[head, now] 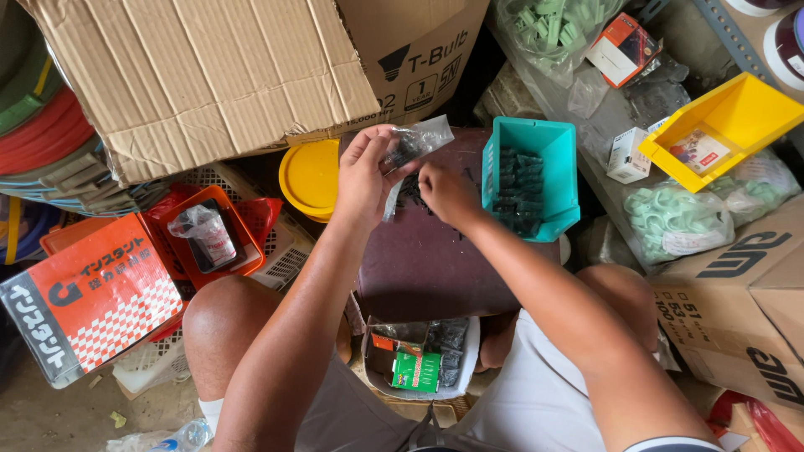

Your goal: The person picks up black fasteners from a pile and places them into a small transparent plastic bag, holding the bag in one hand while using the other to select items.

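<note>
Left hand [364,172] is pinching a small clear plastic bag [419,140] of dark bits, held up over the far edge of the maroon board [427,259]. Right hand [446,192] sits just below the bag, fingers curled in at its lower end, touching it. Looks like emptying is midway: the teal bin [553,146] by the board's right edge already holds a pile of dark plastic parts [517,191], and the bag isn't empty yet.
</note>
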